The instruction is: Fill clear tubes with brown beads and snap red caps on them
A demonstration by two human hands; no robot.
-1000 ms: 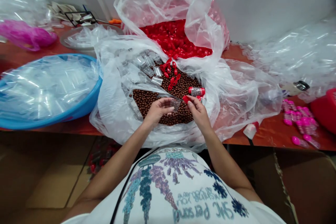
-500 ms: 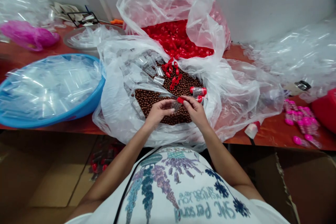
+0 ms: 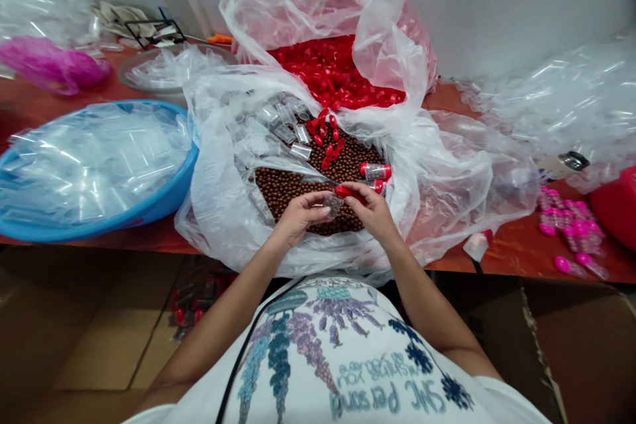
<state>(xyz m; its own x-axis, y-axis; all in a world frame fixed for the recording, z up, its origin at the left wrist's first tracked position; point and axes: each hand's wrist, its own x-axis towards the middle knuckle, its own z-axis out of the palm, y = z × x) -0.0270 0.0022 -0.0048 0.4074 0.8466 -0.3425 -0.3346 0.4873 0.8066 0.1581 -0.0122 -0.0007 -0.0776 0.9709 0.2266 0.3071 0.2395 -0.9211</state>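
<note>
At the left of the reddish-brown table [image 3: 517, 245], a blue plastic basin [image 3: 169, 197] holds a heap of clear plastic pieces [image 3: 94, 165]. Just to its right, an open, whitish translucent plastic bag [image 3: 213, 212] is spread around small round brown beads [image 3: 278, 189], with short clear plastic tubes [image 3: 301, 151] lying toward its far left. Over the beads, your left hand [image 3: 301, 213] pinches a small clear plastic container [image 3: 332, 204] between thumb and fingers. Beyond it, loose red plastic pieces [image 3: 330, 154] rest on the beads. Your right hand [image 3: 371, 211] grips a glossy red plastic cap [image 3: 342, 191] right by the container; whether the two touch cannot be told. Past your right fingertips lies a red-ended clear tube [image 3: 375, 171]. Farther right, pink-capped clear tubes [image 3: 579, 228] cluster on the table.
</note>
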